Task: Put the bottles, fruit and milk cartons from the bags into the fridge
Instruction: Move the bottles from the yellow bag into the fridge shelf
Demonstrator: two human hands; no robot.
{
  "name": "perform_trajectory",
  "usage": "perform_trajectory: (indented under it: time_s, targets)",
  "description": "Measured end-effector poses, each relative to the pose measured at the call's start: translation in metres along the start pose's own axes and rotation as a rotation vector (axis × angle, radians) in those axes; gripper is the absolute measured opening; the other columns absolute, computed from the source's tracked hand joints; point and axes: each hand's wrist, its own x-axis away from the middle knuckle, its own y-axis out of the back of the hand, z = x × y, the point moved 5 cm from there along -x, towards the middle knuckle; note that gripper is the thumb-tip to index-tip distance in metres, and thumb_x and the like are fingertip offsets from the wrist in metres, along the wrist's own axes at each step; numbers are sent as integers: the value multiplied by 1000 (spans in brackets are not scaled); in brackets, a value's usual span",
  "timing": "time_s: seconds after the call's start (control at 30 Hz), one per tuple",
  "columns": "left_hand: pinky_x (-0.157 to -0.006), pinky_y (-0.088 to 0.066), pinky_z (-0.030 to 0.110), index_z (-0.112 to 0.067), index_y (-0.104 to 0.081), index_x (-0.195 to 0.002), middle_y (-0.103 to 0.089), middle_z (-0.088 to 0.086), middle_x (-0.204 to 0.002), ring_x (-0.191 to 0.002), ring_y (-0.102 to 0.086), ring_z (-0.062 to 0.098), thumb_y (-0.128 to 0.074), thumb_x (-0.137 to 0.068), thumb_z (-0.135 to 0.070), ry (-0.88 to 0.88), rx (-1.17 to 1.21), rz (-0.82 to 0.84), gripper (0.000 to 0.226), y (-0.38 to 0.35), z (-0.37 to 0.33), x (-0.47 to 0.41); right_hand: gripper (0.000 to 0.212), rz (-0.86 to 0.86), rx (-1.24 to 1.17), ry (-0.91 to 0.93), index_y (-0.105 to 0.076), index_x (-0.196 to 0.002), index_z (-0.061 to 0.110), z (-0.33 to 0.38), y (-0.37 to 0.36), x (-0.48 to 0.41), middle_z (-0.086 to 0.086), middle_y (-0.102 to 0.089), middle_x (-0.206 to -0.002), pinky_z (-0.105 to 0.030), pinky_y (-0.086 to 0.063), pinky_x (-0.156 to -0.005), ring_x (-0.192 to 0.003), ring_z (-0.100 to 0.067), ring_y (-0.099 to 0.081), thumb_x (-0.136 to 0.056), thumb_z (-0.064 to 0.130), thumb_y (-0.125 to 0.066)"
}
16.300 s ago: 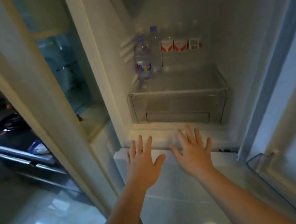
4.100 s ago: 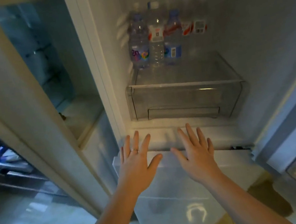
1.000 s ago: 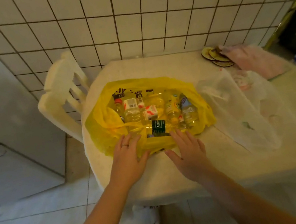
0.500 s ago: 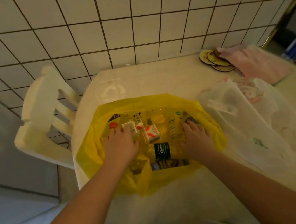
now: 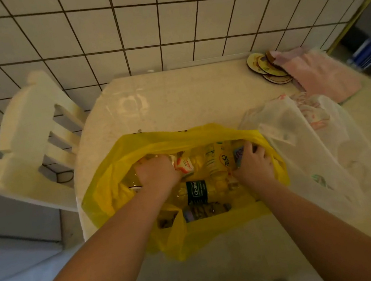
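Two hands, left, right, inside yellow bag — apparently gripping bottles.

Bare table beyond yellow bag; white bag close on right.

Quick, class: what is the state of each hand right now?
Left hand: curled inside the yellow bag; grip cannot be told.
Right hand: grips the purple-labelled bottle.

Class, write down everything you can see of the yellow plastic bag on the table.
The thin, glossy yellow plastic bag lies crumpled on the pale speckled table, its mouth spread open upward. Inside lie clear plastic bottles and a small white-and-red carton. The left hand and right hand reach into it. Its right edge touches a white translucent bag.
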Motion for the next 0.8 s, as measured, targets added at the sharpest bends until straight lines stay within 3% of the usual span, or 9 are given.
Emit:
perform_trajectory:
  time_s: [0.17,0.3,0.4,0.5,0.63,0.7,0.8]
  targets:
    - [-80,-47,31,-24,-66,-101,-67,1,-101,-99,-64,22,-57,-80,-77,-20,87,-61,57,5,-1,11,82,56,-156,-10,-24,-138,15,-17,0,-7,-23,-40,-132,-51,-48,-89,-117,-48,-49,-80,35,-78]
    - [-77,-56,37,-19,-57,-110,-63,-1,-101,-90,-63,20,-68,-84,-53,-73,292,1,44,2,-6,24,88,56,-238,5,-27,-140,13,-26,7,-8,-23,-40,-136,-51,-47,-97,-125,-45,-45,-74,33,-83]
    - [-74,-54,35,-17,-49,-119,-62,2,-108,-95,-63,23,-75,-81,-43,-133,405,-4,53,3,-10,34,94,84,-317,15,-28,-142,14,-31,13,-4,-19,-43,-136,-52,-49,-96,-125,-42,-46,-69,33,-85]
    - [-79,-52,37,-22,-42,-133,-62,2,-122,-109,-62,26,-80,-75,-39,-210,517,-60,71,6,-10,45,101,98,-433,57,-34,-141,19,-31,19,3,-11,-51,-132,-52,-54,-90,-119,-35,-54,-56,41,-83]
    - [-72,-45,24,-25,-42,-137,-59,-8,-119,-105,-59,15,-82,-78,-30,-310,686,-139,72,12,-8,69,92,144,-602,121,-31,-151,19,-31,34,13,-9,-50,-132,-48,-54,-89,-115,-32,-57,-73,25,-80]
    - [-69,-43,17,-25,-43,-136,-56,-15,-112,-100,-57,8,-82,-79,-29,-307,787,-182,69,15,-4,81,82,194,-716,109,-34,-150,19,-33,40,19,-14,-55,-129,-42,-55,-78,-106,-32,-63,-79,19,-76]
    - [-80,-50,28,-32,-43,-127,-59,-16,-112,-102,-59,8,-84,-77,-31,-256,926,-293,65,18,4,99,63,365,-1005,86,-52,-136,13,-29,45,39,-17,-68,-105,-35,-54,-61,-78,-30,-70,-77,15,-75]
